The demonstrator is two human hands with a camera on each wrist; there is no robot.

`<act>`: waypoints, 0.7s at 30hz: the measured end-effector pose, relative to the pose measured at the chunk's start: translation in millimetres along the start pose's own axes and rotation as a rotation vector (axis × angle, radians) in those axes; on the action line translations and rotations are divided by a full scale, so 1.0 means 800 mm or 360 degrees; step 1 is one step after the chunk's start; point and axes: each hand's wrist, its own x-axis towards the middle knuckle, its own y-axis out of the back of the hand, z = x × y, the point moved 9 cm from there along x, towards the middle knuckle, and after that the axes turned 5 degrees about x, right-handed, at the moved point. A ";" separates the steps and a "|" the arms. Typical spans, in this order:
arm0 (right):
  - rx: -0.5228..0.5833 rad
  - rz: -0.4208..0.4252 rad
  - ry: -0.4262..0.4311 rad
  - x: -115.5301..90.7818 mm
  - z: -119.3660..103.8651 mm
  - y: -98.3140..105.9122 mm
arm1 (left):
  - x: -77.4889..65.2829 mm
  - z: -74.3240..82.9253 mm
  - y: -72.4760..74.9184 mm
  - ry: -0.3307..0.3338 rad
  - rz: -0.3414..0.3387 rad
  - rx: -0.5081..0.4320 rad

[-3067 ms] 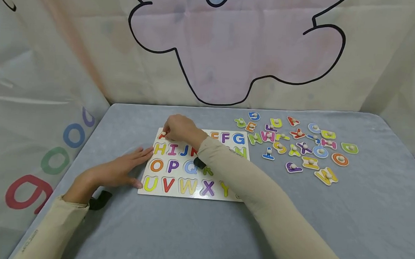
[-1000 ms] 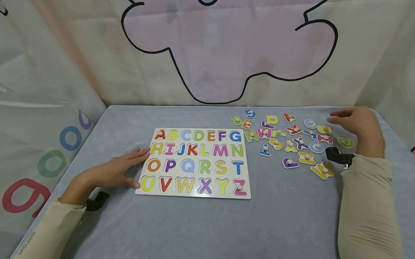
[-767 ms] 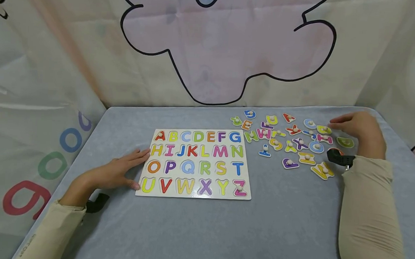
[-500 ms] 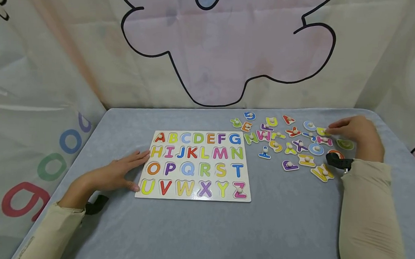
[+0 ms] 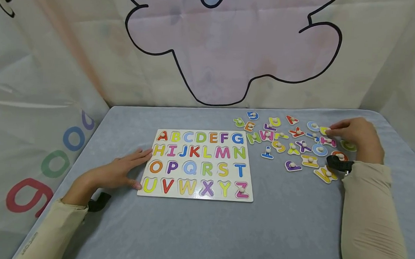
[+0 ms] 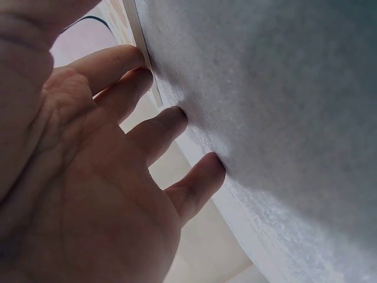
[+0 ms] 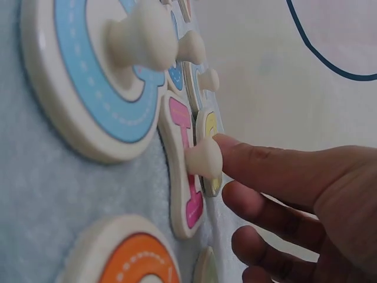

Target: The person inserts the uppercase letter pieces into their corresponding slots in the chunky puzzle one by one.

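Observation:
On the table lies a white alphabet puzzle board [image 5: 195, 176] with coloured letters. The left hand [image 5: 116, 173] rests along the board's left edge, fingers spread; in the left wrist view its fingertips [image 6: 203, 177] touch the table and board side. A red A [image 5: 162, 135] and a pink Z [image 5: 241, 190] with knobs sit in their board slots. At the far right, the right hand [image 5: 358, 134] pinches a yellow letter piece [image 5: 323, 130] between thumb and finger. In the right wrist view this piece is partly hidden behind a pink I piece [image 7: 179, 118], its knob covered.
Several loose knobbed letter pieces lie right of the board, such as a blue T [image 5: 267, 153], a purple L [image 5: 293, 166] and an orange O [image 5: 340, 155]. A grey cloth covers the table [image 5: 196, 233]. A printed curtain [image 5: 217, 60] hangs behind.
The right hand has left the A at the board's upper left and moved to the far right, then lowered its fingertips onto the yellow letter piece. The left hand has stayed in place.

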 end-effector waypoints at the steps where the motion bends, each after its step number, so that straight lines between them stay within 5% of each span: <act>1: 0.0004 0.0005 0.0004 0.000 0.000 0.001 | 0.001 0.001 0.000 -0.0001 -0.0001 0.0001; 21: -0.0003 0.0016 0.0053 0.002 0.003 -0.001 | -0.001 0.002 0.000 -0.0012 0.0013 0.0044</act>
